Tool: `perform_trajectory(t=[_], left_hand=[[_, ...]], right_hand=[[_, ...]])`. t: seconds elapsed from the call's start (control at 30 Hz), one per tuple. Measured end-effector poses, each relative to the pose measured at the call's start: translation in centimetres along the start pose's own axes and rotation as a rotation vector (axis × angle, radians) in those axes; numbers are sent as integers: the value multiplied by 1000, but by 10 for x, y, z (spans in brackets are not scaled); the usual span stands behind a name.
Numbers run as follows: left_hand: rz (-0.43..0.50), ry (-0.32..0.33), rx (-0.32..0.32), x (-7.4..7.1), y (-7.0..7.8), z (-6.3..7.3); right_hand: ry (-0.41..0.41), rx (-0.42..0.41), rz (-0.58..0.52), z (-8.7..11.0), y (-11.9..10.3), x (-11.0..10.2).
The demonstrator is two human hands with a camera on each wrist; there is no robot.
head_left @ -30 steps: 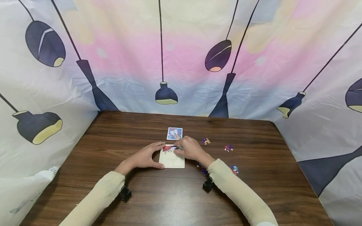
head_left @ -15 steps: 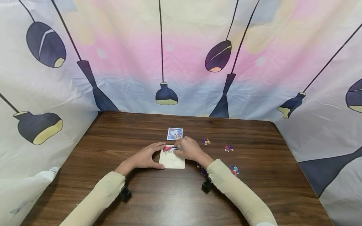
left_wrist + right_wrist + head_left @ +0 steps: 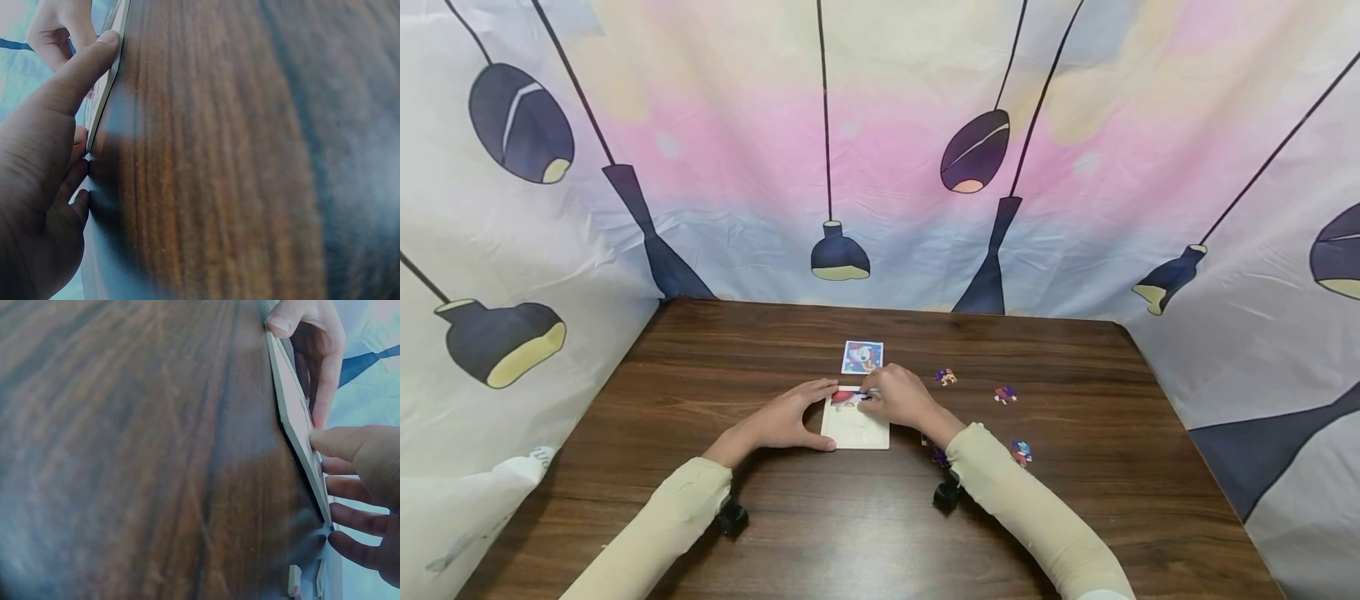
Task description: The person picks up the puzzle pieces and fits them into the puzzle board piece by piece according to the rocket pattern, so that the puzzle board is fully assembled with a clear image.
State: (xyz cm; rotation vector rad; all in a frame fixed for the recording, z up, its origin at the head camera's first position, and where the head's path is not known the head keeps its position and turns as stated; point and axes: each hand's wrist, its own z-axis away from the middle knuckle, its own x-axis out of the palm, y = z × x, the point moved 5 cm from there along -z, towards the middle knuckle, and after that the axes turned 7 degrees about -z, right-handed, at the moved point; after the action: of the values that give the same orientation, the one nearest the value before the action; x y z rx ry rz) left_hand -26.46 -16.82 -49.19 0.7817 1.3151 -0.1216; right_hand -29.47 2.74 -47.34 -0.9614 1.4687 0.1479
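A pale square puzzle board [image 3: 855,429] lies on the brown table, with a red-and-white printed section [image 3: 844,398] along its upper left. My left hand [image 3: 778,417] braces the board's left side, thumb at the near corner and fingertips at the far one. At the board's upper right, my right hand [image 3: 901,396] has its thumb and fingers bent together over a puzzle piece [image 3: 864,397], mostly hidden beneath the fingertips. In the right wrist view the right thumb [image 3: 340,442] meets the board's face, and the left thumb [image 3: 284,322] sits on its corner.
Just beyond the board lies a small square picture card [image 3: 862,357]. Loose puzzle pieces are scattered to the right: one [image 3: 946,377] near the right hand, another [image 3: 1005,395] farther out, one [image 3: 1021,452] beside the right sleeve. More [image 3: 940,456] lie partly under the right forearm.
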Motion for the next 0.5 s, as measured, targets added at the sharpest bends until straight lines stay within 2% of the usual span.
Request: perform_trajectory(t=[0.2,0.5], left_hand=[[-4,1,-1,0,1,-1],[-5,8,6,0,1,-1]], right_hand=[[-30,-11,-58,5,4,-8],[74,-41,-128,31,16,-37]])
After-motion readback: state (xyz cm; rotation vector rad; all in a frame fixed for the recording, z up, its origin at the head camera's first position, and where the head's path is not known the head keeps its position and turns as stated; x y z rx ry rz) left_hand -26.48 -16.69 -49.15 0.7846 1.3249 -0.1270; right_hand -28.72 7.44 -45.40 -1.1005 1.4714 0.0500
